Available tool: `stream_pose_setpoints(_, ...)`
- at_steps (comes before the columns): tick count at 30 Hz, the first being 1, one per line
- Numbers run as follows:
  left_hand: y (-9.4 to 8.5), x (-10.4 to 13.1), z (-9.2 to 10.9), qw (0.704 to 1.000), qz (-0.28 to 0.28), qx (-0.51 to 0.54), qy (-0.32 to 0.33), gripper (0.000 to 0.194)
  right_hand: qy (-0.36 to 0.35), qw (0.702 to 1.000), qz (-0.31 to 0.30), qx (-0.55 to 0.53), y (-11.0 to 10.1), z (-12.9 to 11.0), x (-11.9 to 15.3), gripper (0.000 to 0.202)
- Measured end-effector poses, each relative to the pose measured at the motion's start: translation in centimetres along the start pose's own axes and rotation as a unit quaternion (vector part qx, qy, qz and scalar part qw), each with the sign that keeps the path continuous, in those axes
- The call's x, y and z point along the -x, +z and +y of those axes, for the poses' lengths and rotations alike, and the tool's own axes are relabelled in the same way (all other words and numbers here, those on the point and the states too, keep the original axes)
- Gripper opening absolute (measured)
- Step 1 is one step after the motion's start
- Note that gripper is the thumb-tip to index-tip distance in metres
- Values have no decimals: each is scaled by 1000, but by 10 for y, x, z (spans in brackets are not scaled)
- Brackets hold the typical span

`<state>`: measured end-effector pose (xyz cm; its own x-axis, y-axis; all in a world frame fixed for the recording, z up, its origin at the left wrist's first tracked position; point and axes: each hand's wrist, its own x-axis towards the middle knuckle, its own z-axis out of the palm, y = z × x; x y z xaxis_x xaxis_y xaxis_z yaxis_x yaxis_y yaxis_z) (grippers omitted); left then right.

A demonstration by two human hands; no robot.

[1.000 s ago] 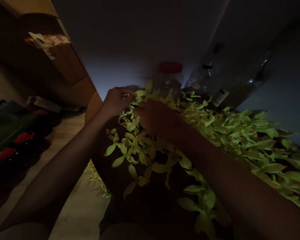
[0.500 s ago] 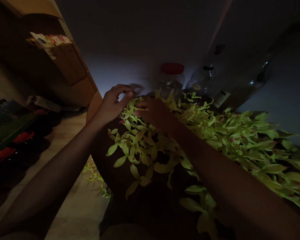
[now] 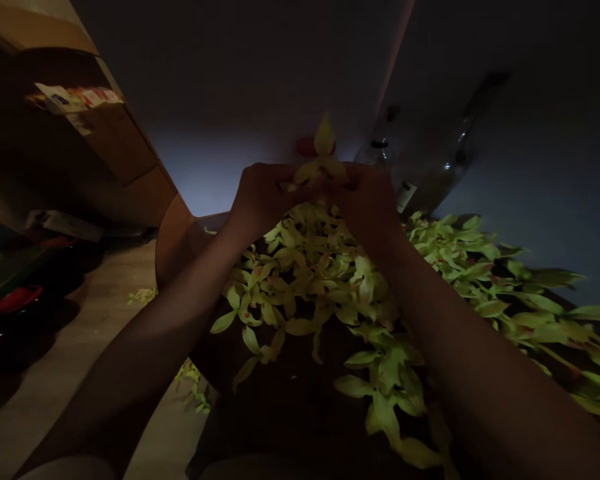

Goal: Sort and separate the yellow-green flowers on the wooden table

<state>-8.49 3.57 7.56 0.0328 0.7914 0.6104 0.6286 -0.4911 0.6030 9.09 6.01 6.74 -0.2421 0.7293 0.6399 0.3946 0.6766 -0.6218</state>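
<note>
Both my hands are raised over the table, pinching one yellow-green flower (image 3: 324,141) between them. Its pointed petals stand up and spread out above my fingers. My left hand (image 3: 261,195) grips its left side with bent fingers. On the other side, my right hand (image 3: 373,200) is closed on its right petal. Beneath the hands lies a loose pile of similar yellow-green flowers (image 3: 325,270), some with reddish spots. More flowers (image 3: 390,393) trail toward the front of the dark table. The fingertips are dim and partly hidden by the petals.
A red-lidded jar (image 3: 306,147) and a clear bottle (image 3: 380,155) stand against the wall behind my hands. A larger heap of flowers (image 3: 485,273) spreads to the right. The table's rounded edge (image 3: 169,233) is at left; fallen flowers (image 3: 193,387) lie on the floor.
My hands have risen from the pile and come together around one flower, now held up in front of the jar. The view has shifted somewhat to the right.
</note>
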Motion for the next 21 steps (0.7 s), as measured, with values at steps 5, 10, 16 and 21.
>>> stream_pose_setpoints(5, 24, -5, 11, 980, -41, 175, -90, 13, 6, 999, 35, -23, -32, 20, 15, 21)
stream_pose_setpoints(10, 44, -8, 10, 963, -39, 234, -129, 23, 47, 991, 129, -5, -55, 41, 28, 30)
stream_pose_setpoints(16, 65, 3, -4, 957, -26, 247, -148, 26, 82, 980, 36, 176, -68, 66, 53, 34)
stream_pose_setpoints(21, 68, 24, 4, 970, -51, 185, -146, 29, 14, 981, 6, 194, -62, 35, 65, 40)
